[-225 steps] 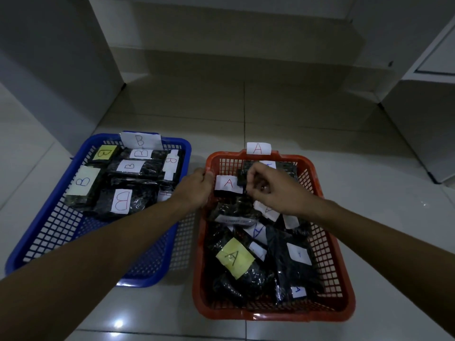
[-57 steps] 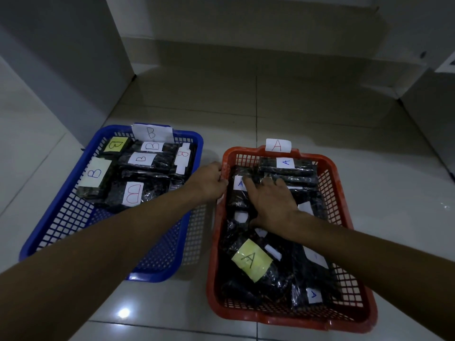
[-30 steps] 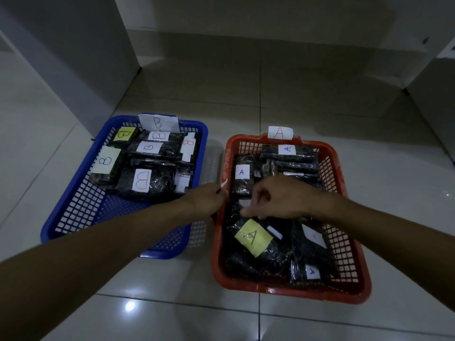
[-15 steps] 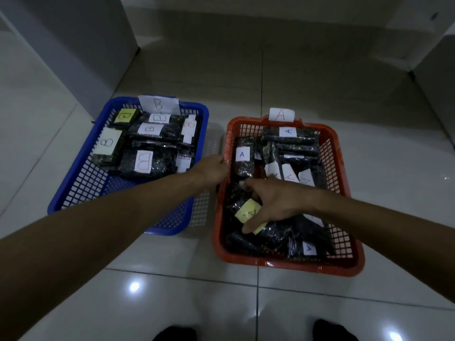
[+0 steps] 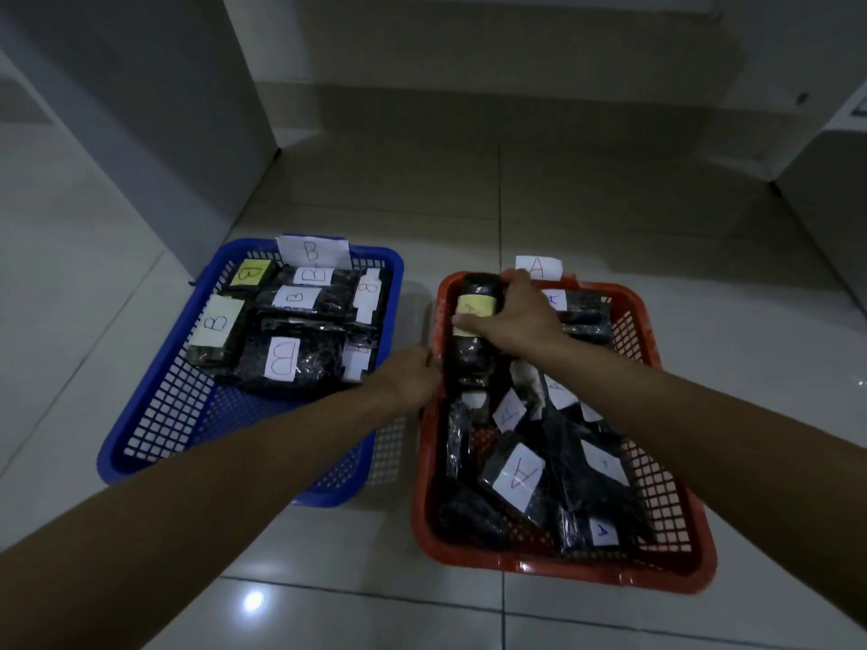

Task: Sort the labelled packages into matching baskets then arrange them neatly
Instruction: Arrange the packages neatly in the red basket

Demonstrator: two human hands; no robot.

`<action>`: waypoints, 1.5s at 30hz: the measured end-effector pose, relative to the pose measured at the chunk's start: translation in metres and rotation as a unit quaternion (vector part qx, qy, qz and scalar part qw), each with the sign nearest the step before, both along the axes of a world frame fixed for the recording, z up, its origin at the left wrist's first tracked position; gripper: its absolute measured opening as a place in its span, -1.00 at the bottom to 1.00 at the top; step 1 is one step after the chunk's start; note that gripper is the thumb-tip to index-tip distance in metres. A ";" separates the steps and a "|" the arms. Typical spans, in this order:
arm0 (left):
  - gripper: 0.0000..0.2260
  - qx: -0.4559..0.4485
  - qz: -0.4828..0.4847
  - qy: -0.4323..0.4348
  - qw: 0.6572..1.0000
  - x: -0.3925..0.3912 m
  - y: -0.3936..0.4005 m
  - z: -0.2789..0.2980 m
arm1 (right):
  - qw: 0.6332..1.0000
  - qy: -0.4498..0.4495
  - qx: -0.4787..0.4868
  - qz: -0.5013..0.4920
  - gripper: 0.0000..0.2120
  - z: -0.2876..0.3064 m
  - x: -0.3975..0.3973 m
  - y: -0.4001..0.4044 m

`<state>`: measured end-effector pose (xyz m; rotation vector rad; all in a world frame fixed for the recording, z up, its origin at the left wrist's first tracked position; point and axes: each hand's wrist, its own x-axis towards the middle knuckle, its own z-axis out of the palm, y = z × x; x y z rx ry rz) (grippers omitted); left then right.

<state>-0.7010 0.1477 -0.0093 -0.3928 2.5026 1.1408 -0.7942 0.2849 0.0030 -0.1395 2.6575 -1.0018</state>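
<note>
An orange basket point(image 5: 675, 572) tagged A sits on the floor at the right, filled with several black packages bearing A labels. My right hand point(image 5: 516, 316) grips a black package with a yellow label point(image 5: 474, 307) at the basket's far left corner. A large A package point(image 5: 516, 478) lies in the near half. My left hand point(image 5: 413, 377) holds the orange basket's left rim. At the left, a blue basket point(image 5: 155, 433) tagged B holds several black B packages point(image 5: 286, 358) stacked at its far end.
Both baskets stand on glossy white floor tiles point(image 5: 328, 612). A grey cabinet side point(image 5: 155, 133) rises behind the blue basket, and white furniture point(image 5: 825, 190) stands at the far right. The blue basket's near half shows bare mesh.
My right hand picked the yellow-labelled package out of the middle of the orange basket and carried it to the far left corner. My left hand stayed on the rim.
</note>
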 end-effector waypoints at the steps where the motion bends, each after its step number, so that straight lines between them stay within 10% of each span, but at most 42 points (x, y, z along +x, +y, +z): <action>1: -0.68 -0.001 -0.001 0.002 1.000 0.000 -0.001 0.000 | 1.000 0.002 0.007 -0.001 -0.04 -0.005 -0.002 -0.006; 15: -0.79 -0.034 -0.041 0.012 0.999 -0.006 -0.004 -0.001 | 0.975 0.126 0.143 0.110 -0.46 -0.003 0.017 0.033; 19: -0.86 -0.022 -0.038 0.024 0.999 -0.006 -0.002 0.001 | 0.949 0.044 0.278 0.141 -0.60 -0.008 0.015 0.071; 35: -0.84 -0.019 -0.027 0.018 0.999 -0.009 -0.002 -0.002 | 0.970 -0.211 0.084 0.089 -0.79 -0.009 0.008 0.069; 45: -0.82 -0.014 -0.036 0.023 0.999 -0.009 -0.004 -0.003 | 0.973 -0.222 -0.003 0.055 -0.82 0.002 0.004 0.077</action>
